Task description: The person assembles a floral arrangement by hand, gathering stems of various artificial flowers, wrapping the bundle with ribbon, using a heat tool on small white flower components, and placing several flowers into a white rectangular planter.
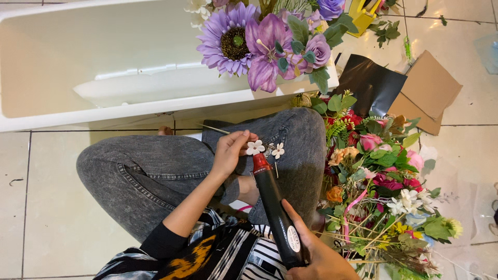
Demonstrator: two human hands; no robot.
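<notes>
Over lap, glue gun [277, 212] nozzle pointing up-frame, roughly.

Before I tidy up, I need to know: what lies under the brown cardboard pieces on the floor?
Under the brown cardboard pieces, a black sheet sticks out on one side, on the tiled floor. Whatever lies beneath their middle is covered.

This looks like a home floor turned into a flower-craft corner. Pale floor tiles [57, 207] are strewn with artificial flowers [378, 176], cardboard pieces [428, 91], a black sheet [371, 83] and a long white box [78, 62].
</notes>
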